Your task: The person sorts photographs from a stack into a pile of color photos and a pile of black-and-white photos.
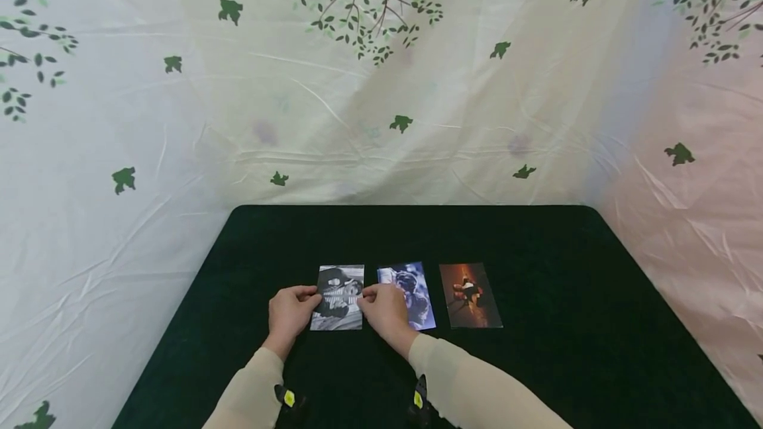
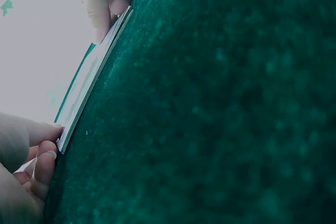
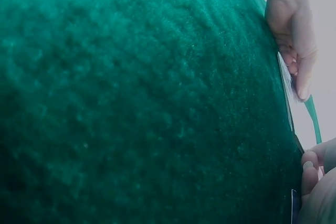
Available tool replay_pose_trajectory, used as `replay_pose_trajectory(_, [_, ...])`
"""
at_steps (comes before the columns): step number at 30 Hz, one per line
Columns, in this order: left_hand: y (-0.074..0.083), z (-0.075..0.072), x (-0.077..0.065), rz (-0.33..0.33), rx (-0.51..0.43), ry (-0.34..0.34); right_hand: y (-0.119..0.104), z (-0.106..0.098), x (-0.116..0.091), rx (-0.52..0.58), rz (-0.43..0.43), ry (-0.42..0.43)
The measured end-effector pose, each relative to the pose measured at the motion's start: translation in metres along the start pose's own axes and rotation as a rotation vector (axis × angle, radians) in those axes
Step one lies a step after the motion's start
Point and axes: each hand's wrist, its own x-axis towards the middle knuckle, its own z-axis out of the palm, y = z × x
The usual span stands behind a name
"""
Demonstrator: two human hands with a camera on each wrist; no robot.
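Observation:
A black-and-white photo print (image 1: 338,316) lies on the dark green cloth, between both hands. The left hand (image 1: 289,315) pinches its left edge between thumb and fingers. At its right edge the right hand (image 1: 389,313) does the same, partly covering a blue-toned photo print (image 1: 420,298). Seen low from the left wrist, the pinched print (image 2: 86,85) shows a pale, layered edge close to the cloth, with the left hand (image 2: 26,166) at the near end. The right wrist view has the right hand (image 3: 321,184) at the print's near corner.
A brown-orange photo print (image 1: 461,310) lies to the right of the blue one. The green-covered table (image 1: 548,270) reaches back to a pale curtain (image 1: 334,118) with leaf and bird patterns. Dark wrist devices (image 1: 289,397) sit by the sleeves.

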Motion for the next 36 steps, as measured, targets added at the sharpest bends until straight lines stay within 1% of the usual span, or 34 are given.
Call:
replay_pose_trajectory(6, [-0.0016,0.0036,0.0006,0.008,0.009,0.011,0.0043,0.0019,-0.0013,-0.030,-0.039,0.023])
replay_pose_trajectory(14, [-0.0006,0.0042,0.0005,0.005,0.009,0.006,0.0062,0.0049,-0.0017,-0.046,-0.008,0.022])
replay_pose_trajectory(21, [0.0000,0.0035,0.0005,0.002,0.016,0.004,0.0085,0.0059,-0.0012,-0.052,-0.045,0.026])
replay_pose_trajectory(30, [-0.0026,0.0026,0.0015,0.015,0.017,0.007,0.0071,0.0062,-0.0006,-0.053,-0.035,0.021])
replay_pose_trajectory(36, [-0.0017,0.0024,0.0011,0.021,0.017,0.015,0.0055,0.0052,0.0006,-0.065,-0.025,0.013])
